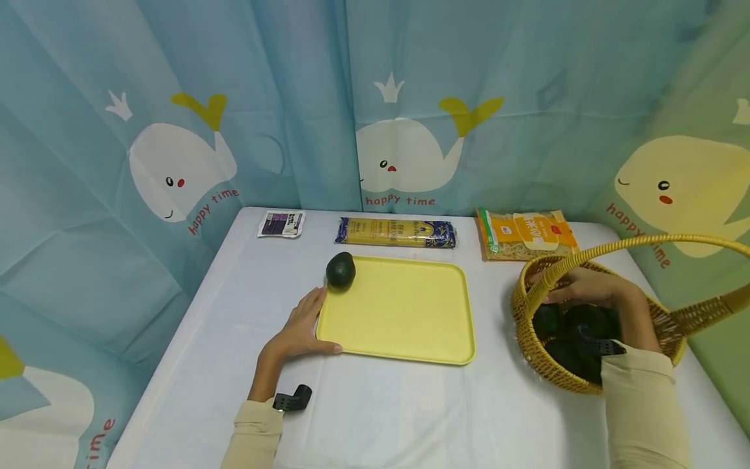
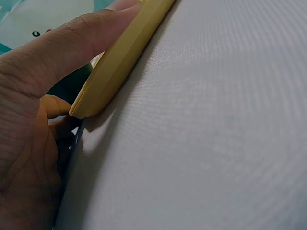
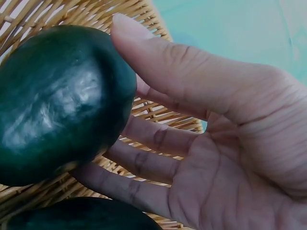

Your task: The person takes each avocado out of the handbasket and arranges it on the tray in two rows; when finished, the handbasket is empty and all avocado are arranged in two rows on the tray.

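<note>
My left hand point(image 1: 301, 329) spans the front left corner of a yellow tray point(image 1: 404, 312). Its fingers lie along the left side and its thumb touches the front rim, as the left wrist view shows on the tray edge point(image 2: 122, 62). One dark green avocado point(image 1: 341, 271) sits in the tray's back left corner. Inside a wicker basket point(image 1: 536, 355) on the right, my right hand point(image 1: 592, 286) holds another avocado point(image 3: 62, 105), thumb on one side and fingers round the other. Below it, part of a further avocado point(image 3: 81, 215) shows.
Along the table's back lie a small purple-and-white packet point(image 1: 282, 223), a yellow-and-blue pasta pack point(image 1: 395, 232) and an orange grain bag point(image 1: 527, 236). The basket's tall handle point(image 1: 638, 242) arches over my right forearm. A whale-printed curtain point(image 1: 316, 130) hangs behind the table.
</note>
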{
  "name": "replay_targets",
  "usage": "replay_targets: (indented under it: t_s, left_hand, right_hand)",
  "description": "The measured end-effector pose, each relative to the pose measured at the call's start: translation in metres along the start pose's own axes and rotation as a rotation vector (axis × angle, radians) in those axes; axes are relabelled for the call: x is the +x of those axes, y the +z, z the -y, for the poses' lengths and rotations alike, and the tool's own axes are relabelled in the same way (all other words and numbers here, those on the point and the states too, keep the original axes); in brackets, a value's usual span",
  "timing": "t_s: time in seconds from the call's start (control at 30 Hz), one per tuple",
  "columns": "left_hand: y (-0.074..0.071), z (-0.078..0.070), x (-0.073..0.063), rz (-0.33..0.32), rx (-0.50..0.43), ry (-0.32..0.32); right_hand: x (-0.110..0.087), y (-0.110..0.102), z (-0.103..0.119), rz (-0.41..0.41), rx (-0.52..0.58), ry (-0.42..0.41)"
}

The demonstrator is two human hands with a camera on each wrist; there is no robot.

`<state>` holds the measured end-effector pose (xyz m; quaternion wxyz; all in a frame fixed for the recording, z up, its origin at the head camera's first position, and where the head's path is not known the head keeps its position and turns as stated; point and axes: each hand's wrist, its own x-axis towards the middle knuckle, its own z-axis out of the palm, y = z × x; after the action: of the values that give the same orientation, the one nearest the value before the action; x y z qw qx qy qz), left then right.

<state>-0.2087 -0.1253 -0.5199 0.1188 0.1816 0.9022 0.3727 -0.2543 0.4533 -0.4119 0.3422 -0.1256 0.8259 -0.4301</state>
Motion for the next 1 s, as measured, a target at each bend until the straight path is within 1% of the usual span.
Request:
replay_targets:
  t_s: [0.13,0.2,0.4,0.5,0.6,0.67,0.77,0.9,1.0]
  left_hand:
    - [0.0,0.0,0.001,0.002,0.005,-0.011]
    - [0.0,0.0,0.001,0.004,0.005,-0.015]
    - [0.0,-0.001,0.001,0.001,0.004,-0.011]
    - [0.0,-0.001,0.0,0.001,-0.001,-0.011]
    - [0.0,-0.001,0.0,0.001,-0.005,-0.011]
    - [0.0,-0.001,0.0,0.001,-0.007,-0.014]
    - [0.0,-0.001,0.0,0.001,-0.009,-0.016]
    - [0.0,-0.001,0.0,0.0,-0.011,-0.017]
    - [0.001,-0.001,0.0,0.0,-0.008,-0.012]
  right_hand:
    - [0.002,-0.002,-0.004,0.01,0.007,0.007]
    - [0.004,-0.003,-0.006,0.017,0.015,-0.004]
    - [0.008,0.0,-0.013,0.052,-0.01,-0.106]
    - [0.011,0.001,-0.014,0.058,-0.022,-0.087]
    - [0.013,0.002,-0.013,0.053,-0.021,-0.02]
    - [0.014,0.002,-0.012,0.045,-0.028,0.006]
    - [0.014,0.002,-0.012,0.037,-0.032,0.011]
    - [0.014,0.002,-0.012,0.029,-0.035,-0.046]
    - [0.013,0.002,-0.013,0.025,-0.03,-0.114]
